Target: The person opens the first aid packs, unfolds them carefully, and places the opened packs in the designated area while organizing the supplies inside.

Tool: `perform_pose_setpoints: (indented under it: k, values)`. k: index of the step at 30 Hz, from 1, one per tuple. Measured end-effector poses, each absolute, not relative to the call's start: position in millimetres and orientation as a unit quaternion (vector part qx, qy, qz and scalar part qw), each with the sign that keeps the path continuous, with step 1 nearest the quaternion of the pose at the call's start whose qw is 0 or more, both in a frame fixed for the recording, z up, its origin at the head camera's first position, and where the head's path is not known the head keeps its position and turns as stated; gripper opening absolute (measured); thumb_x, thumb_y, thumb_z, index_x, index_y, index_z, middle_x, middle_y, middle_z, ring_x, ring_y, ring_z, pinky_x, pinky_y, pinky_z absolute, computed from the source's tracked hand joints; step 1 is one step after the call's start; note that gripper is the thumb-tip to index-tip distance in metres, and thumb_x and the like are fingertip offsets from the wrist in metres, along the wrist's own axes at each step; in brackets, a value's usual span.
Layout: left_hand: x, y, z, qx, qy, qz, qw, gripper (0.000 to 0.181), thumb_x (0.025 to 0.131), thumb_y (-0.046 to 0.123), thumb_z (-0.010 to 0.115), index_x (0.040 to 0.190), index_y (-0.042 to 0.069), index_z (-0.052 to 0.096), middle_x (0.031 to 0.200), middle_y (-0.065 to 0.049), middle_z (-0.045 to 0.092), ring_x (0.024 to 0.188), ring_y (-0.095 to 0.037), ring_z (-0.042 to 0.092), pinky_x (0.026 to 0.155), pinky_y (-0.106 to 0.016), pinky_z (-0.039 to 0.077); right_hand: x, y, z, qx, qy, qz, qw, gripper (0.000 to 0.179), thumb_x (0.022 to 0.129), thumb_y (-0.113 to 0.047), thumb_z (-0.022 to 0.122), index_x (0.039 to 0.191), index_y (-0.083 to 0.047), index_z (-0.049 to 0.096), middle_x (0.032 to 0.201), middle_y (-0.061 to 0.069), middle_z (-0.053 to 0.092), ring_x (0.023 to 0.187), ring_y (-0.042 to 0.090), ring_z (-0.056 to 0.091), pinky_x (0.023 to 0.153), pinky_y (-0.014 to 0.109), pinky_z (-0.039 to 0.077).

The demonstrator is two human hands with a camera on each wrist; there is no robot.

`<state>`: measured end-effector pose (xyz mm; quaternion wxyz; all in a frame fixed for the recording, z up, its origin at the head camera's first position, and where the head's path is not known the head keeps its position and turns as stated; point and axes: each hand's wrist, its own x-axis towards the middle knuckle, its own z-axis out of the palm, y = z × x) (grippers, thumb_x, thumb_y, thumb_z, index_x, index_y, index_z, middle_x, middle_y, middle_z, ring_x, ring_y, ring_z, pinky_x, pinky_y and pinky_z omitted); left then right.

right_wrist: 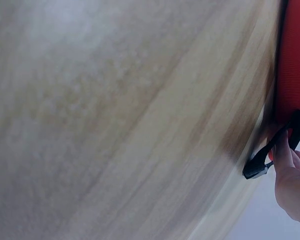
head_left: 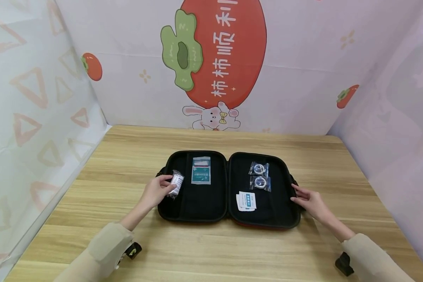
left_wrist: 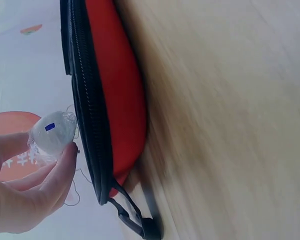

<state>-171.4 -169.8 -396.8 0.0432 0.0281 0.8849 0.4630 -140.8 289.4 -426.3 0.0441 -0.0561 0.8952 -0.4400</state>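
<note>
A black-lined zip case (head_left: pixel 213 209) with a red outer shell lies spread flat on the wooden table. Over its left half, my left hand (head_left: pixel 157 190) pinches a bandage roll (head_left: pixel 176 183) in clear wrap between thumb and fingers; the left wrist view shows the rounded end of this roll (left_wrist: pixel 55 132) just above the zipped rim. On the far side from it, my right hand (head_left: pixel 311 200) grips the case's right rim, thumb and fingers about the edge. Beside these fingers a black strap handle (right_wrist: pixel 260 162) hangs in the right wrist view.
Inside the left half is a teal-and-clear packet (head_left: pixel 201 170). The right half holds two wrapped tape rolls (head_left: pixel 259 169) and several small white-and-blue sachets (head_left: pixel 247 201). Printed cloth walls (head_left: pixel 296 94) stand behind and beside the table (head_left: pixel 204 254).
</note>
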Motion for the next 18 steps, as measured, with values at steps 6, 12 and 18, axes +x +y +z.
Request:
perform_pose_setpoints:
  k: [6, 12, 18]
  values:
    - [-168.9, -171.7, -396.7, 0.036, 0.904, 0.425, 0.04, 0.036, 0.08, 0.005, 0.062, 0.111, -0.012, 0.053, 0.082, -0.019, 0.064, 0.07, -0.025, 0.062, 0.059, -0.031, 0.05, -141.4, 289.3, -426.3, -0.057, 0.895, -0.441, 0.042, 0.047, 0.086, -0.006, 0.056, 0.125, 0.013, 0.039, 0.118, 0.036, 0.044, 0.107, 0.041, 0.046, 0.071, 0.013, 0.044]
    - [-168.0, -169.2, -402.0, 0.046, 0.918, 0.391, 0.053, 0.04, 0.08, 0.006, 0.062, 0.112, -0.014, 0.05, 0.075, -0.014, 0.065, 0.061, -0.018, 0.06, 0.058, -0.031, 0.048, -141.6, 289.7, -426.9, -0.056, 0.895, -0.44, 0.039, 0.047, 0.086, -0.006, 0.056, 0.125, 0.013, 0.04, 0.117, 0.036, 0.045, 0.106, 0.042, 0.046, 0.071, 0.013, 0.045]
    - [-166.7, -166.3, -408.9, 0.044, 0.922, 0.378, 0.066, 0.046, 0.079, 0.008, 0.063, 0.117, -0.012, 0.047, 0.074, -0.01, 0.065, 0.059, -0.016, 0.059, 0.061, -0.032, 0.048, -141.8, 289.8, -427.5, -0.057, 0.896, -0.439, 0.039, 0.047, 0.085, -0.005, 0.056, 0.125, 0.013, 0.04, 0.115, 0.037, 0.046, 0.105, 0.041, 0.047, 0.07, 0.013, 0.045]
